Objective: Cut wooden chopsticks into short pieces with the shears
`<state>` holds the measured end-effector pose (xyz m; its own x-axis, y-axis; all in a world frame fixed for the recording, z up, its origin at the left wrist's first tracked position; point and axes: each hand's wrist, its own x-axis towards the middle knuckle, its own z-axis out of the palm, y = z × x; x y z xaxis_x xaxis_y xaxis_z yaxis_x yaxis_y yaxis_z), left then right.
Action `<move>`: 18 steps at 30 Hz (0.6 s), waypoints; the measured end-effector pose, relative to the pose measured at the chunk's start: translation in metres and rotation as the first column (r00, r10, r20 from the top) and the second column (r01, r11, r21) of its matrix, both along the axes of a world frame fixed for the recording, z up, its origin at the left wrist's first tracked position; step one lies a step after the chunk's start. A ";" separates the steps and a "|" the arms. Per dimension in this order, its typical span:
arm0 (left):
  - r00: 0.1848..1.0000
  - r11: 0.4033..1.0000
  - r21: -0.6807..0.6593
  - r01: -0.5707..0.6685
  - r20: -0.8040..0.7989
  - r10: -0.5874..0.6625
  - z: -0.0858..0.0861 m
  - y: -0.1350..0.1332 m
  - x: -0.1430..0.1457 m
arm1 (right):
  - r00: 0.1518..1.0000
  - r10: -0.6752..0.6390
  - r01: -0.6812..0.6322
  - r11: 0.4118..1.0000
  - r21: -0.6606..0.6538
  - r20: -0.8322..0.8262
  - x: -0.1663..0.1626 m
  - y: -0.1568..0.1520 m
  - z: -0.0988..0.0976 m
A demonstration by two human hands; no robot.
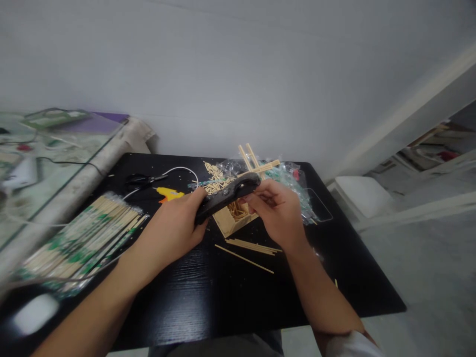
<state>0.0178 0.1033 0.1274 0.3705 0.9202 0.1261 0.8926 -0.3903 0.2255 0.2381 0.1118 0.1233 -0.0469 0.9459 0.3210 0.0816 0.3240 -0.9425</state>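
Observation:
My left hand is closed around a long black hand tool with a rounded far end. It is raised over the table, and its exact kind is unclear. My right hand is closed with pinched fingers at the tool's far end; what they hold, if anything, is hidden. Below the tool stands a small wooden box containing short stick pieces, partly covered by my hands. Behind it rise crossed wooden sticks, joined into a frame. Several loose thin sticks lie in front of the box.
A yellow glue gun and black scissors lie left of the box on the black table. Packaged chopsticks lie farther left, near a white mouse. Cut pieces and plastic wrappers lie behind.

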 end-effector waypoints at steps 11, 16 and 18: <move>1.000 0.999 -0.020 -0.027 0.001 0.027 0.000 0.000 0.003 | 0.997 -0.066 0.065 0.997 0.042 0.043 0.000 -0.001 -0.004; 1.000 1.000 -0.023 -0.010 0.020 0.010 -0.003 0.000 0.002 | 0.995 -0.081 0.078 0.996 0.047 0.063 0.000 0.000 -0.006; 1.000 1.000 -0.022 -0.006 0.020 0.006 -0.004 0.000 0.001 | 0.995 -0.083 0.080 0.996 0.050 0.063 0.000 0.000 -0.005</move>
<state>0.0192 0.1033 0.1237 0.3628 0.9250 0.1130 0.8902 -0.3799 0.2515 0.2381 0.1120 0.1180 0.0077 0.9313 0.3642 0.1702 0.3576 -0.9182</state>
